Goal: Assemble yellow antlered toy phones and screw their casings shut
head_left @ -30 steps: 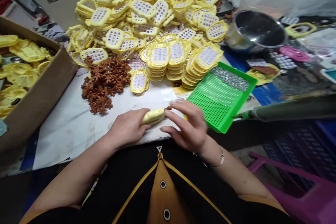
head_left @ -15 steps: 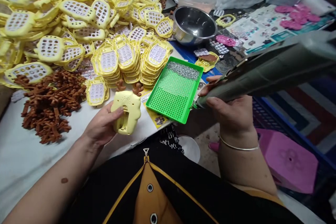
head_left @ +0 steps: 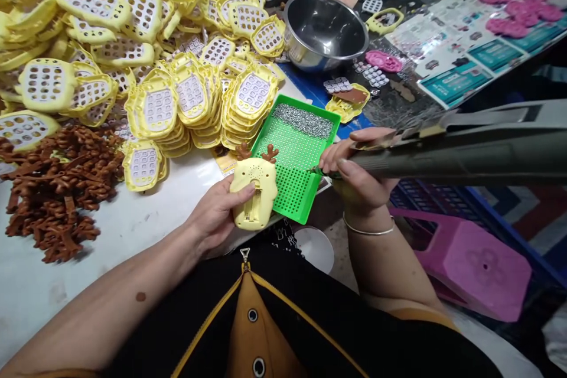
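My left hand (head_left: 217, 212) is closed around a yellow toy phone case (head_left: 264, 180) with brown antlers on top, its back with the battery recess facing me. My right hand (head_left: 365, 174) grips a long dark electric screwdriver (head_left: 425, 156), held nearly level. Its bit points left over the green perforated tray (head_left: 287, 144), in which small silver screws (head_left: 305, 120) lie heaped at the far end. The toy case overlaps the tray's near left side, and a short gap parts it from the bit.
Yellow shells with keypads (head_left: 155, 109) stand in stacks, with a larger loose heap behind. Brown antler pieces (head_left: 57, 195) pile at left. Beyond the tray are a steel bowl (head_left: 325, 32) and printed sheets (head_left: 465, 47). A pink stool (head_left: 482, 271) stands low at right.
My left hand has brought the toy case rightward to the tray's edge. The screwdriver has swung to a more level position, its tip now farther left over the tray. The view has shifted slightly.
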Demonstrator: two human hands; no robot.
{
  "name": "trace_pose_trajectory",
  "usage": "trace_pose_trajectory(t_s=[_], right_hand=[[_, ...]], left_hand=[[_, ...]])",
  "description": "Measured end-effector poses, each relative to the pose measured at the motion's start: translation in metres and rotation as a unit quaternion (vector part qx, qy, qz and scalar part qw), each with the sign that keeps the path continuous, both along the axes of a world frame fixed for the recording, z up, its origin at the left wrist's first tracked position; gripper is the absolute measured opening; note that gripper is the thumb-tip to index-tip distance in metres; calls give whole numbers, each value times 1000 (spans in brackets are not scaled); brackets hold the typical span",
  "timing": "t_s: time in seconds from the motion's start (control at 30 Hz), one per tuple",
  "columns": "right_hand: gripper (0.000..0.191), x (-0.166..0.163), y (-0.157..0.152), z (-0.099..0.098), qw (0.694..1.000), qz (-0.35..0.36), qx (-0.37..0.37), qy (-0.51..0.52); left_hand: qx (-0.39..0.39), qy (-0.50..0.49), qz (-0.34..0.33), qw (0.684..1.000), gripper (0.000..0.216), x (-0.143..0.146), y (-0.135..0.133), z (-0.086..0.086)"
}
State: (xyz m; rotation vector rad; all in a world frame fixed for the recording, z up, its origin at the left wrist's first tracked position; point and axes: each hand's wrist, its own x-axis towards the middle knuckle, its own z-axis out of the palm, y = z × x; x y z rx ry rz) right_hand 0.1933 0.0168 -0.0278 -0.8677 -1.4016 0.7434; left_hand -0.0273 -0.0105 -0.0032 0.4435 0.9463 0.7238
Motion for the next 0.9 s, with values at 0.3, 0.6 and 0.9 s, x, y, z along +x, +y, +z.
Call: trace_pose_trajectory(t_s=[0.3,0.6,0.9], right_hand=[[27,-2,8,-5,996,47,23,70],[28,-3,12,-5,993,80,33,79],[23,-20,-19,52,975,74,57,202]], left_hand=[[-44,-54,8,998,35,2,2,6],[-65,-64,-8,996,38,6,1,8],[-88,-19,-43,995,37,9,-3,9]])
